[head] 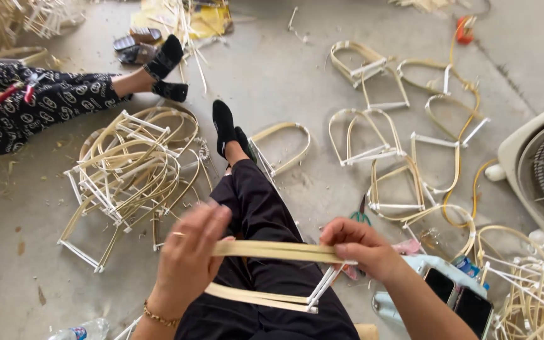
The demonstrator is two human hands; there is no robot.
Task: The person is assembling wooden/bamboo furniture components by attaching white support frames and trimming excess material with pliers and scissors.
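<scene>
Two bare hands work over a lap in black trousers (256, 214), and both hold the same bent bamboo strip frame (278, 252), which lies across the thighs. The left hand (190, 258) has its grip closed around the left end of the upper strips, fingers curled over the top, with a gold bracelet (158, 316) on the wrist. The right hand (363, 245) pinches the right end of the same strips, its grip also closed on them, just above a white crossbar (322, 286) that joins the upper strips to the lower ones. On the concrete floor (272, 75), to the left of the legs, a heap of finished frames (130, 176) is piled up. To the right, more single frames (366, 138) lie apart from each other in loose rows. Green scissors (360, 214) rest on the floor just beyond the right hand. A white fan (536, 164) stands at the right edge, and two phones (458, 296) lie near the right forearm. Another person's legs in patterned trousers (39, 104) stretch in from the upper left
</scene>
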